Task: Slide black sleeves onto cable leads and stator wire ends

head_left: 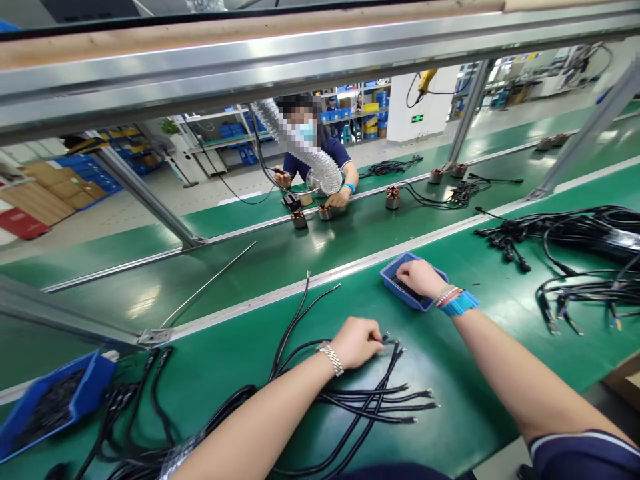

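Observation:
My left hand (356, 343) is closed on a black cable, whose stripped end pokes out past the fingertips. Beneath and around that wrist lies a bundle of black cables (373, 397), most of their bare ends fanned out to the right. My right hand (421, 277) reaches into a small blue bin (394, 291) of small black parts. Its fingers are bent together down among the parts, and whether they have hold of one is hidden.
On the right lies a large pile of black cables (590, 230). A blue bin (87, 400) of black pieces stands at the left. Beyond the metal rail, a co-worker (320, 150) in a mask handles copper-wound motor stators (299, 220) under a flexible silver duct (313, 160).

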A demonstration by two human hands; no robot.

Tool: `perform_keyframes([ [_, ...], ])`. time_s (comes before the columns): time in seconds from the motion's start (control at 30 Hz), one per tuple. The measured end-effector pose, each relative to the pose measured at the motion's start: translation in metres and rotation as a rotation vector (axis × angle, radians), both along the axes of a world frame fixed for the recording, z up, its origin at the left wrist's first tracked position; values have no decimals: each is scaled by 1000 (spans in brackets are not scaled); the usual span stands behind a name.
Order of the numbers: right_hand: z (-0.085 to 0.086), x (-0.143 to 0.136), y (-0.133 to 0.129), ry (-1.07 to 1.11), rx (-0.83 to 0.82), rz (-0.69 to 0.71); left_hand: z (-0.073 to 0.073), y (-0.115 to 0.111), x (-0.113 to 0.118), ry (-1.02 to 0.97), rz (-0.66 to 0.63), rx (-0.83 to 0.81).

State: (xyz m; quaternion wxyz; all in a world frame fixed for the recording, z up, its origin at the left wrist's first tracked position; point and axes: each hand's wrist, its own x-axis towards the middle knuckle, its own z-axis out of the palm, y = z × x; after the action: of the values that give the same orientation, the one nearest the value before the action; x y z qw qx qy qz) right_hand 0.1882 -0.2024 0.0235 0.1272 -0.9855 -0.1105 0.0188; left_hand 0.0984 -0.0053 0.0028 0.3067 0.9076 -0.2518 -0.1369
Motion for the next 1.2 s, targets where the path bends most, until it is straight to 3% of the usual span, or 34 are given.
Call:
perform_keyframes([
  [0.1, -16, 13, -4, 80, -118, 38, -12, -11, -5, 25, -166, 126],
  [0.17, -22, 14, -2, 104, -181, 60, -9, -8, 5, 11, -165, 157],
  [0.23, -22, 12, -1, 111, -225, 75, -1, 5, 27, -19, -25, 217],
  [0.33, -18, 10, 0, 109, -262, 100, 8, 38, 66, -77, 301, 324],
  [0.43, -15, 8, 0, 89, -270, 123, 2, 70, 93, -86, 562, 400],
  [0.53, -17, 8, 1, 62, -271, 122, -12, 86, 101, -33, 681, 395],
  [0.67, -22, 9, 0, 41, -263, 124, -27, 87, 99, 2, 652, 271],
  [0.83, -23, 10, -6, 21, -222, 111, -32, 81, 95, 56, 605, 90],
  [1.0, -20, 8, -19, -1, -136, 103, -25, 79, 92, 106, 610, -175],
  [1.2, -25, 3, -22, -53, -24, 58, -9, 69, 84, 268, 530, -516],
])
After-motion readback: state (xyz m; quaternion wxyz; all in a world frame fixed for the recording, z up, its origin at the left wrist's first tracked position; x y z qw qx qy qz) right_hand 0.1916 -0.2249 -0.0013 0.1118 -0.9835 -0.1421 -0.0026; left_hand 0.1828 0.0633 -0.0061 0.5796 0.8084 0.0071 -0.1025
